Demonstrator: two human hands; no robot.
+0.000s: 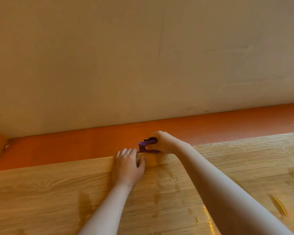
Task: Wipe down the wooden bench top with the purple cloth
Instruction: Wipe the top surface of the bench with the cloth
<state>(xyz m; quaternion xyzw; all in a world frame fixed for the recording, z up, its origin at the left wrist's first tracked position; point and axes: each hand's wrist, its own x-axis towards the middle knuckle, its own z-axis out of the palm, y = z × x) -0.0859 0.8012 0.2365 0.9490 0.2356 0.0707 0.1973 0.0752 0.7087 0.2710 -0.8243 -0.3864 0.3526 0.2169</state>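
Purple cloth [148,142] bunched at the far edge of the wooden bench top [58,192]
Small crumpled wad — pale grained wood, wet-streaked.

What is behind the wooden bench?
An orange band, then a beige wall. The right hand and purple cloth hide a bit of the band beside the bench.
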